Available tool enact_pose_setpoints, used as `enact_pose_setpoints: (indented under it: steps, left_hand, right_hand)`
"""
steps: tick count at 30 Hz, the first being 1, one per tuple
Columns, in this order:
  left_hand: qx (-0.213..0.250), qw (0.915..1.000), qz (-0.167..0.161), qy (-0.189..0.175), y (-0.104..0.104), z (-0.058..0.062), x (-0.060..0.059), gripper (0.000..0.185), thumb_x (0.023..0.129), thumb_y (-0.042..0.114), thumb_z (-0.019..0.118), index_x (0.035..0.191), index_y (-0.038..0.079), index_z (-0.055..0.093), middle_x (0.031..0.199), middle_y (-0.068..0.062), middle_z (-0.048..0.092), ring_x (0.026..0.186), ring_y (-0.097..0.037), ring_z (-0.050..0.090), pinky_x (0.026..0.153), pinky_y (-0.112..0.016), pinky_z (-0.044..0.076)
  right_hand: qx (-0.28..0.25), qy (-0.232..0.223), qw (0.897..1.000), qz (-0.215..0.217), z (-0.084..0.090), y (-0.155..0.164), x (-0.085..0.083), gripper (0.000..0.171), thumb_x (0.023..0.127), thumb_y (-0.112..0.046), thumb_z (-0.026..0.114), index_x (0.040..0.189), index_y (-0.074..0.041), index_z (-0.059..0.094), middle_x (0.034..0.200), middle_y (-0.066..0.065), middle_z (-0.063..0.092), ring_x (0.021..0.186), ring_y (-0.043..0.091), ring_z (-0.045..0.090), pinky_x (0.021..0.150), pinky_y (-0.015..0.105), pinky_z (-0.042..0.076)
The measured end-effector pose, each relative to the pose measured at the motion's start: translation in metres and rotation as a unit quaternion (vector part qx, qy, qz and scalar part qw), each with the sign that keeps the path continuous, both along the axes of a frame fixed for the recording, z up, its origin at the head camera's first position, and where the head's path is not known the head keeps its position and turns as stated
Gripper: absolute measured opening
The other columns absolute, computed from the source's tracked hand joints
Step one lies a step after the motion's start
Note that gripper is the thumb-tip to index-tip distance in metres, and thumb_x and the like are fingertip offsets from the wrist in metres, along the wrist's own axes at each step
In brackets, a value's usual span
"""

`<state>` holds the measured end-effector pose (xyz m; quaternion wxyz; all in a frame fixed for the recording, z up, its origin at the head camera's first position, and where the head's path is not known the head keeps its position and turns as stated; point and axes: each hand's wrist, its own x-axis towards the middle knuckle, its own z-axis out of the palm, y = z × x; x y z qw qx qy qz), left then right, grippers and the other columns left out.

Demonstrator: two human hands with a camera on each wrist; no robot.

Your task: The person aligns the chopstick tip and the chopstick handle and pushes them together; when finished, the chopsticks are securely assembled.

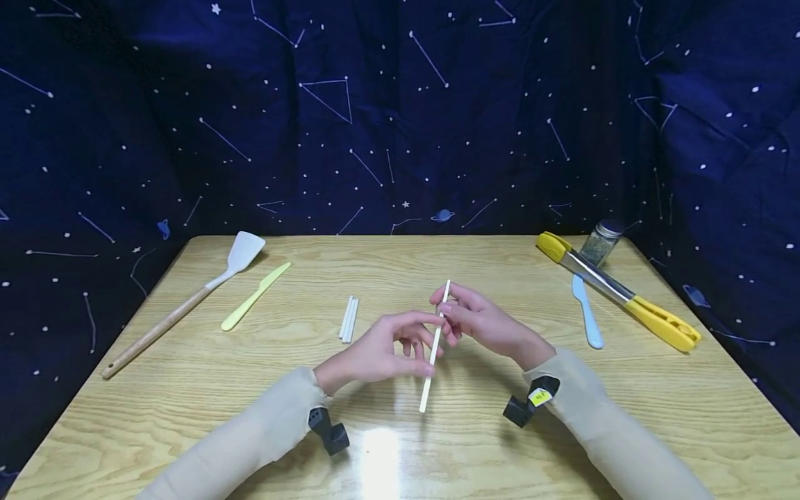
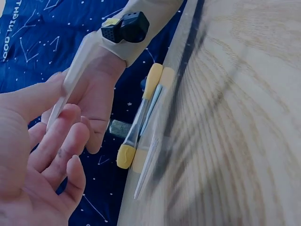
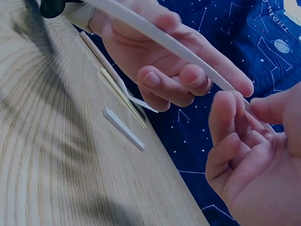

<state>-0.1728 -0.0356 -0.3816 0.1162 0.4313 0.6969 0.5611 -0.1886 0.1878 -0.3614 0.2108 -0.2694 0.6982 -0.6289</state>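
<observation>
Above the middle of the table, a thin pale stick (image 1: 426,396) slants upright in both hands. My left hand (image 1: 381,351) holds its lower part, thumb against the near side and index finger stretched along it. Higher up, my right hand (image 1: 490,325) pinches the stick between thumb and fingers, just below its far end. The right wrist view shows the stick (image 3: 188,55) running from the left thumb down into the right fingers. Left of the hands, several short white sticks (image 1: 348,319) lie side by side on the wood.
A spatula (image 1: 206,290) with a wooden handle and a yellow knife (image 1: 255,297) lie at the left. On the right are a blue knife (image 1: 587,312), yellow-ended tongs (image 1: 615,286) and a tipped glass jar (image 1: 601,244). A dark starry cloth (image 1: 400,173) hangs behind the table (image 1: 500,451).
</observation>
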Motion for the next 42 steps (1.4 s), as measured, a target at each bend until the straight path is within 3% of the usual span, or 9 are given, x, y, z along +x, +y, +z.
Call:
enact_pose_setpoints:
  steps: [6,17,21,27,30,34,39,42]
  left_hand:
    - [-0.011,0.9998,0.011,-0.014,0.001,0.0,-0.001,0.066,0.072,0.005,0.083,0.131,0.009,0.054,0.094,-0.014,0.072,0.07,-0.009,0.063,0.066,-0.021,0.042]
    - [-0.006,0.9998,0.01,-0.016,-0.003,-0.006,0.002,0.063,0.072,0.005,0.082,0.129,0.007,0.055,0.094,-0.015,0.072,0.069,-0.005,0.061,0.065,-0.021,0.045]
    - [-0.006,0.9996,0.026,-0.007,-0.012,-0.012,0.003,0.062,0.072,0.004,0.082,0.128,0.005,0.054,0.093,-0.015,0.072,0.068,-0.006,0.061,0.063,-0.02,0.043]
    - [-0.014,0.9971,0.074,-0.014,-0.037,-0.021,-0.001,0.061,0.072,0.003,0.082,0.126,0.006,0.055,0.092,-0.014,0.072,0.068,-0.008,0.061,0.061,-0.02,0.043]
    - [-0.03,0.9936,0.105,-0.029,-0.053,-0.023,-0.002,0.062,0.072,0.004,0.083,0.126,0.006,0.055,0.092,-0.014,0.07,0.069,-0.01,0.06,0.061,-0.02,0.043]
    - [-0.051,0.9875,0.146,-0.032,-0.074,-0.022,-0.004,0.062,0.071,0.006,0.083,0.127,0.003,0.055,0.091,-0.012,0.069,0.069,-0.011,0.059,0.062,-0.021,0.044]
    - [-0.058,0.9803,0.188,-0.014,-0.098,-0.023,-0.013,0.059,0.071,0.002,0.082,0.124,-0.001,0.054,0.087,-0.011,0.068,0.068,-0.008,0.058,0.06,-0.02,0.045]
    - [-0.063,0.9776,0.201,-0.008,-0.112,-0.025,-0.019,0.059,0.072,0.0,0.081,0.124,-0.002,0.054,0.087,-0.013,0.068,0.068,-0.008,0.058,0.059,-0.02,0.045]
  right_hand:
    - [0.024,0.011,1.0,0.006,0.004,-0.001,-0.001,0.014,0.104,-0.014,0.039,0.112,-0.004,0.046,0.075,-0.003,0.06,0.062,0.009,0.059,0.062,0.025,0.044]
    - [0.035,0.045,0.998,-0.004,-0.001,0.0,0.004,0.019,0.104,-0.012,0.039,0.114,0.003,0.043,0.073,0.002,0.057,0.06,0.01,0.057,0.06,0.024,0.042]
    - [0.055,0.052,0.997,-0.013,-0.005,0.003,0.004,0.021,0.104,-0.012,0.038,0.116,0.005,0.041,0.074,0.006,0.056,0.06,0.012,0.057,0.061,0.024,0.042]
    - [0.119,0.059,0.989,-0.064,-0.012,0.012,-0.002,0.02,0.103,-0.008,0.038,0.115,0.007,0.044,0.074,0.008,0.053,0.06,0.016,0.055,0.056,0.027,0.045]
    - [0.155,0.09,0.978,-0.101,-0.018,0.017,-0.006,0.018,0.102,-0.006,0.041,0.11,0.008,0.047,0.071,0.01,0.052,0.056,0.017,0.052,0.05,0.025,0.043]
    - [0.205,0.14,0.956,-0.157,-0.027,0.022,-0.01,0.012,0.099,-0.007,0.05,0.102,0.004,0.053,0.067,0.012,0.054,0.052,0.015,0.05,0.046,0.024,0.041]
    - [0.274,0.18,0.924,-0.198,-0.032,0.028,-0.014,0.007,0.093,-0.01,0.06,0.094,-0.003,0.058,0.066,0.003,0.052,0.055,0.012,0.048,0.051,0.024,0.039]
    - [0.334,0.207,0.896,-0.207,-0.032,0.032,-0.016,0.011,0.09,-0.014,0.065,0.092,-0.006,0.058,0.065,-0.001,0.05,0.055,0.012,0.045,0.053,0.026,0.036]
